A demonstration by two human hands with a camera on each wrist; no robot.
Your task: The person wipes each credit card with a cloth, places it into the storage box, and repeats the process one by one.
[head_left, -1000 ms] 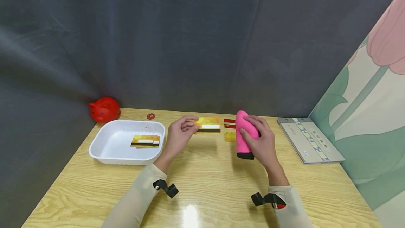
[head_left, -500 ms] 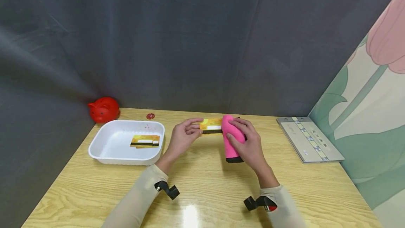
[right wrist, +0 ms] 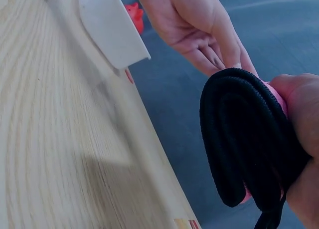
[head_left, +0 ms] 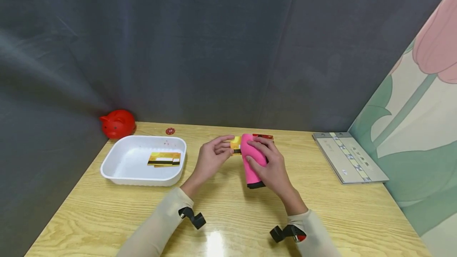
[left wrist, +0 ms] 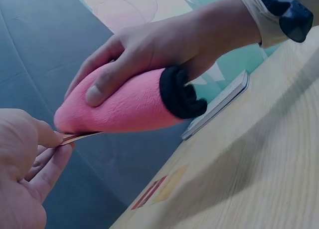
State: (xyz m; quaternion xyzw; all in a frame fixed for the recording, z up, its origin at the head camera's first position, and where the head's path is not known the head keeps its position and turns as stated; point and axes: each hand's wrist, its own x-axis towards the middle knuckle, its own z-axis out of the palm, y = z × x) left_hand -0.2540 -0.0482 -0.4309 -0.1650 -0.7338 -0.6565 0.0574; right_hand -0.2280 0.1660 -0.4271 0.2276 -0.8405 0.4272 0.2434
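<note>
Above the table, my left hand (head_left: 210,157) pinches the left end of a yellow bank card (head_left: 235,145) with a dark stripe. My right hand (head_left: 270,165) grips a folded pink cloth with black edging (head_left: 251,158). The cloth lies over the card and hides most of it. From the left wrist view, the card is a thin edge under the rolled cloth (left wrist: 122,107), near the left fingertips. Dark folded layers of the cloth's end (right wrist: 244,139) fill the right wrist view.
A white tray (head_left: 135,181) with yellow cards (head_left: 164,159) stands left, near a red piggy bank (head_left: 118,124) and a red chip (head_left: 170,131). Red (left wrist: 149,192) and yellow cards (left wrist: 172,181) lie on the table behind the hands. A grey binder (head_left: 351,158) lies right.
My right hand has moved left with the pink cloth, from beside the card to over it, covering more of it. My left hand has shifted slightly right, still pinching the card.
</note>
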